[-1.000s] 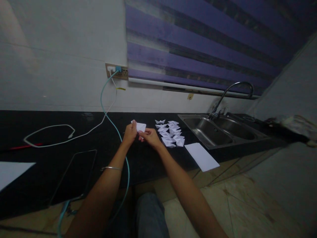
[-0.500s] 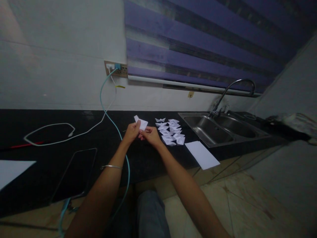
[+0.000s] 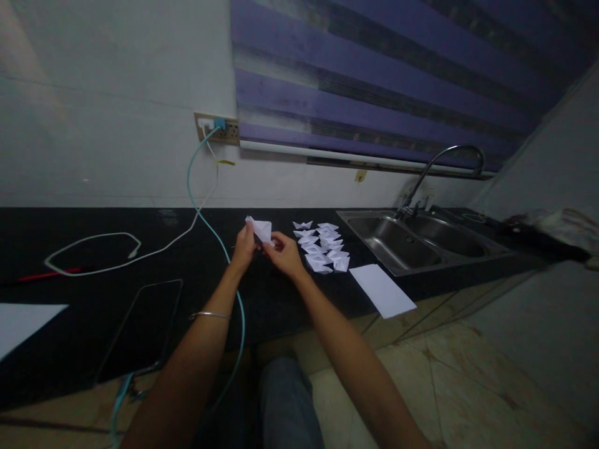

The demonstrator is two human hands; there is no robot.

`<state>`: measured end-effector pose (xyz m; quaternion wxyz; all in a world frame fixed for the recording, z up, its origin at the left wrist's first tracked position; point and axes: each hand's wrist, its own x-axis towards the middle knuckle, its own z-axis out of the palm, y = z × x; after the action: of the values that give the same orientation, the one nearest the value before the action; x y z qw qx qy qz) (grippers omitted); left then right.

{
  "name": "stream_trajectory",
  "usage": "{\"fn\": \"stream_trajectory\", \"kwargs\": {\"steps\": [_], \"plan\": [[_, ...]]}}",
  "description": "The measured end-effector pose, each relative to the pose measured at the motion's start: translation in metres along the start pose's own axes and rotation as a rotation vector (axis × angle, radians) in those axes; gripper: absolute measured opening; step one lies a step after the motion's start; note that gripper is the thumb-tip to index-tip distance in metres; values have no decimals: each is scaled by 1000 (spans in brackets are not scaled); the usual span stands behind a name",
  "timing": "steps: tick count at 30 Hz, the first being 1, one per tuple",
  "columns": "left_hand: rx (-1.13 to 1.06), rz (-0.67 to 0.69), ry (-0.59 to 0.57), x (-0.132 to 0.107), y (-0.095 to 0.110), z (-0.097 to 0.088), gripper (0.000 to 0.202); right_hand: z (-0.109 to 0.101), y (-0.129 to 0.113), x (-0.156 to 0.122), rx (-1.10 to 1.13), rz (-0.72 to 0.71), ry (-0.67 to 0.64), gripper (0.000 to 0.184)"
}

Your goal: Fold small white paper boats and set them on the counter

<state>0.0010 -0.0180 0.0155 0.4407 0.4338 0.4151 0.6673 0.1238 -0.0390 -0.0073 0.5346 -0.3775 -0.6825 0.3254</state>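
A small folded white paper piece [image 3: 261,229] is held above the black countertop [image 3: 196,268] between both hands. My left hand [image 3: 244,244] pinches its left end, and my right hand [image 3: 284,252] pinches its right underside. Just to the right, a cluster of several folded white paper shapes [image 3: 322,247] lies on the counter. A flat white sheet [image 3: 382,290] hangs over the counter's front edge near them.
A steel double sink [image 3: 421,240] with a curved tap [image 3: 447,165] sits at the right. A teal cable [image 3: 201,206] and a white cable [image 3: 98,249] run from a wall socket [image 3: 216,128]. A dark tablet [image 3: 140,327] and another white sheet [image 3: 21,324] lie at the left.
The folded paper has been turned and lifted slightly between my fingers; both hands stay on it. The view has tilted down a little.
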Motion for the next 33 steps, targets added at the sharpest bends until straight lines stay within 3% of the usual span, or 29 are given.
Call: {"fn": "stream_trajectory", "kwargs": {"steps": [4, 9, 12, 17, 20, 26, 33], "plan": [[-132, 6, 39, 4, -5, -1, 44, -2, -9, -3, 14, -40, -60, 34], [-289, -54, -59, 4, -10, -6, 43, -4, -8, 3, 190, 35, 7, 43], [-341, -76, -164, 4, -12, -8, 40, -6, -6, 6, 234, 65, 49, 40], [-329, -205, -434, 2, -12, -7, 49, -11, -6, 10, 295, 104, 84, 34], [-298, -213, -499, -3, -8, -4, 45, -13, -4, 12, 351, 131, 107, 31], [-121, -167, -461, -11, -13, 0, 42, -15, -2, 14, 439, 187, 137, 24], [178, 48, -492, -14, -16, 0, 42, -15, 1, 14, 446, 239, 108, 27]]}}
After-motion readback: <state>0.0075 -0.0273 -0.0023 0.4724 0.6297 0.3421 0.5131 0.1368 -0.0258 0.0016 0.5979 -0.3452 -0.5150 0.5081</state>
